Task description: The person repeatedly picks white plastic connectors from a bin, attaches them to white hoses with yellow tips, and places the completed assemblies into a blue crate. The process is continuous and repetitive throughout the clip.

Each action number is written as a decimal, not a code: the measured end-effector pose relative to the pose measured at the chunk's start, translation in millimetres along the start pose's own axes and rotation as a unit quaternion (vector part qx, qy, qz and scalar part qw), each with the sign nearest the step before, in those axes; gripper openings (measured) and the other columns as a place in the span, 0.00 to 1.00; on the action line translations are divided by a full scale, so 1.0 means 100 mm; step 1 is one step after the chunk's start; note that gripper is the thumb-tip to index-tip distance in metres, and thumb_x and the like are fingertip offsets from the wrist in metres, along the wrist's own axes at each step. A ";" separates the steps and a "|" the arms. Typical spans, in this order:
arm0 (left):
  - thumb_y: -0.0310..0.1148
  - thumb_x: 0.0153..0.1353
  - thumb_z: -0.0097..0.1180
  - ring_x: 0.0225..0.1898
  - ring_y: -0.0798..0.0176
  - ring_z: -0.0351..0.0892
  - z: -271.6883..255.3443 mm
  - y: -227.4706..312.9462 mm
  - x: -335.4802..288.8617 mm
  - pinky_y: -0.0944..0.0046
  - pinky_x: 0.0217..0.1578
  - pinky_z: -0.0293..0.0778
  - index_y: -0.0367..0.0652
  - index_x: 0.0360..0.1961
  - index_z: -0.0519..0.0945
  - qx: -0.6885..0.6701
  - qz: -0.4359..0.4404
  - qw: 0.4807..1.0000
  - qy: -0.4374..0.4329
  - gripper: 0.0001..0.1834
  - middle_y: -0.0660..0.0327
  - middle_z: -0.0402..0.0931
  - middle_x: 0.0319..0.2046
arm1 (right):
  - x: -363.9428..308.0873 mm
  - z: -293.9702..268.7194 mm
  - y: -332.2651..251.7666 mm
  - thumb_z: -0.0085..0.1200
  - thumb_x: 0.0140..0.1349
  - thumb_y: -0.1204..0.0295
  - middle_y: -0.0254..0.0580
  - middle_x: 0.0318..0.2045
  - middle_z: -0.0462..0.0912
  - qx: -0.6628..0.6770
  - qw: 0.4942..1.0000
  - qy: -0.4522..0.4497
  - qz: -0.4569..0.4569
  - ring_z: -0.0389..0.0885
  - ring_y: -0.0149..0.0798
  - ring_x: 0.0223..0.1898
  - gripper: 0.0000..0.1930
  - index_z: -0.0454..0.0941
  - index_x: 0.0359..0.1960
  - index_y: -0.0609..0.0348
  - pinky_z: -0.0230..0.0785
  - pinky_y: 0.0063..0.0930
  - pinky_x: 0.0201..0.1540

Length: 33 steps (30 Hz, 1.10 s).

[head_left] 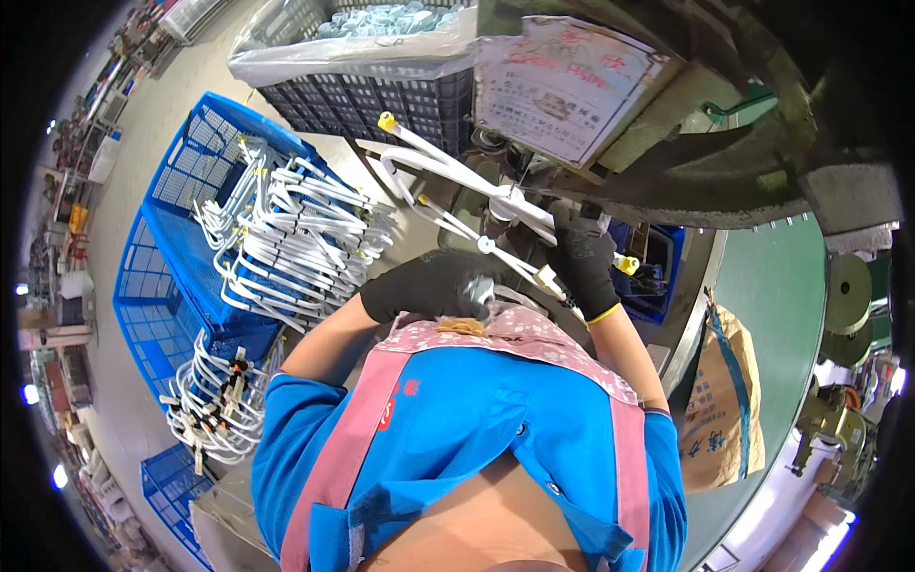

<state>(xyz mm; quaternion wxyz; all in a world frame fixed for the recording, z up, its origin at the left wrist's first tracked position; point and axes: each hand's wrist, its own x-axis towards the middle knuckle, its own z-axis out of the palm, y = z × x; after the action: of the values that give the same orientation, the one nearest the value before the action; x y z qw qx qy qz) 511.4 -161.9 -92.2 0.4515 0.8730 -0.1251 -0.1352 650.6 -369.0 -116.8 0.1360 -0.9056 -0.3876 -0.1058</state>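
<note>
My right hand [583, 255], in a black glove, is closed around the end of a white bent tube [448, 170] at the machine. Yellow caps show at the tube's far end [386, 121] and beside my right hand [626, 264]. A second thin white length with a round white fitting [486, 245] runs below it toward a pale clip [545, 276]. My left hand [429, 286], also black-gloved, is held in front of my apron with its fingers curled. Something greyish [478, 289] shows at its fingertips; I cannot tell whether it is a part or worn glove.
Blue crates [176, 238] at the left hold stacked white bent tubes [295, 229]. A black crate [381, 105] lined with plastic holds pale small parts. The machine's heavy body [724, 181] overhangs at upper right. A brown sack [720, 400] stands on the right.
</note>
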 end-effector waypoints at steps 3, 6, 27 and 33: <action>0.42 0.51 0.65 0.46 0.47 0.76 -0.05 -0.04 0.18 0.55 0.47 0.72 0.41 0.55 0.71 0.051 0.064 0.967 0.241 0.32 0.47 0.74 0.46 | -0.01 0.03 0.00 0.64 0.44 0.65 0.41 0.28 0.80 -0.024 0.999 -0.019 0.020 0.81 0.48 0.29 0.22 0.72 0.43 0.46 0.71 0.43 0.26; 0.37 0.49 0.65 0.48 0.44 0.73 -0.13 -0.15 0.49 0.51 0.47 0.71 0.40 0.56 0.70 0.101 0.119 0.913 0.376 0.32 0.46 0.72 0.48 | -0.04 0.03 0.00 0.65 0.42 0.62 0.40 0.28 0.81 -0.001 0.998 -0.045 0.041 0.81 0.47 0.28 0.25 0.72 0.45 0.44 0.70 0.43 0.26; 0.46 0.38 0.70 0.47 0.46 0.71 -0.78 -0.99 0.69 0.51 0.45 0.68 0.41 0.47 0.75 0.379 0.077 0.897 0.215 0.34 0.52 0.73 0.46 | -0.17 0.29 0.03 0.64 0.46 0.48 0.40 0.36 0.81 -0.070 0.993 0.075 0.052 0.81 0.48 0.35 0.24 0.77 0.42 0.43 0.73 0.40 0.34; 0.34 0.46 0.60 0.27 0.53 0.77 -1.03 -1.43 0.79 0.52 0.32 0.67 0.48 0.30 0.79 0.411 0.167 0.861 0.247 0.08 0.60 0.74 0.21 | -0.23 0.55 0.13 0.66 0.39 0.54 0.36 0.40 0.79 -0.082 0.990 0.099 0.064 0.80 0.47 0.36 0.30 0.72 0.48 0.38 0.71 0.44 0.35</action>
<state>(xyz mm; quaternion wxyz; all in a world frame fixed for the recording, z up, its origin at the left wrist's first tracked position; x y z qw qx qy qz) 635.2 -30.8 -162.0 0.0840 0.9501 -0.1976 0.2263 649.1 -375.2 -177.3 0.1055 -0.9215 -0.3037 -0.2177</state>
